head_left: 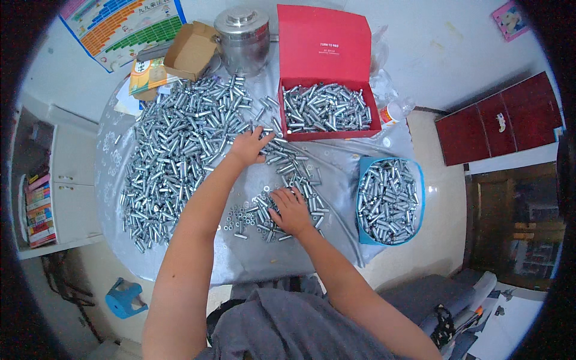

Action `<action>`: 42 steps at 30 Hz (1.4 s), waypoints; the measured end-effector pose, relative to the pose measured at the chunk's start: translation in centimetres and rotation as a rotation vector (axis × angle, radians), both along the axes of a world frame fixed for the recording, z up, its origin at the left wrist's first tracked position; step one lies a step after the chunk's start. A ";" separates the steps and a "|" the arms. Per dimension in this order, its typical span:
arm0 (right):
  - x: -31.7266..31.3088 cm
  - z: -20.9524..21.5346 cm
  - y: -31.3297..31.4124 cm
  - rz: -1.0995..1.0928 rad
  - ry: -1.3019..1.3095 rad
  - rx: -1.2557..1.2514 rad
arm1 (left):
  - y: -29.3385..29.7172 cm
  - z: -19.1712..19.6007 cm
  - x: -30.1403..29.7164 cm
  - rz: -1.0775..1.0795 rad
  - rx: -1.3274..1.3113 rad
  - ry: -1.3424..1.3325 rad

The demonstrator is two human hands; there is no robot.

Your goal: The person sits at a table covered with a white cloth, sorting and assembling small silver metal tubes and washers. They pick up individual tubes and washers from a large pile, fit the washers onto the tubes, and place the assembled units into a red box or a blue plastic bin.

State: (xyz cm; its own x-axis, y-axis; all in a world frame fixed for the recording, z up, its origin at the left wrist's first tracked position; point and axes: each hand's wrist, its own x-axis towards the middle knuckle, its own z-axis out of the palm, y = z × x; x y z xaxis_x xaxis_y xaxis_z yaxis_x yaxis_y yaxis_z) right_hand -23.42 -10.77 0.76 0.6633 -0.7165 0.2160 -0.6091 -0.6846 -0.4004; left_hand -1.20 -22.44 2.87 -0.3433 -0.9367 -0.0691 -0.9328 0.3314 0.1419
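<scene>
My left hand (251, 146) reaches over the table with its fingers spread, touching loose metal expansion bolts (279, 157) at the edge of a small heap. Nearer to me, my right hand (291, 211) lies palm down on the parts with its fingers apart; whatever is under the palm is hidden. Beside it lie small ring-shaped washers or nuts (237, 217), too small to tell which. A large pile of the same shiny bolts (174, 150) spreads across the left of the table. Neither hand visibly grips anything.
A red box (329, 137) with its lid raised holds many bolts at the back. On the right stands a blue-rimmed container (422, 192) full of them. A metal canister (242, 45) and a cardboard box (191, 51) stand behind the pile. A blue stool (125, 299) is at lower left.
</scene>
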 end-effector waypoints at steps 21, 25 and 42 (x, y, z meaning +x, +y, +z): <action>-0.1 0.1 -0.3 -0.004 -0.037 0.073 | 0.6 2.2 -2.4 -0.098 -0.106 0.291; -0.1 0.2 -0.4 -0.002 -0.044 0.080 | 1.4 0.1 -5.1 0.040 -0.093 0.155; 0.2 0.3 -0.4 -0.012 -0.017 0.089 | -4.3 2.1 7.7 0.511 -0.300 0.589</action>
State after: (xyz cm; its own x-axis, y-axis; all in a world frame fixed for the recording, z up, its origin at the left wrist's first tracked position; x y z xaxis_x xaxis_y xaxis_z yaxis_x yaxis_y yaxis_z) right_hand -23.23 -11.19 1.05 0.6513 -0.7414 0.1620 -0.6099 -0.6384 -0.4696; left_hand 6.47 -26.74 5.02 0.2269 -0.9368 0.2662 -0.7791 -0.0106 0.6268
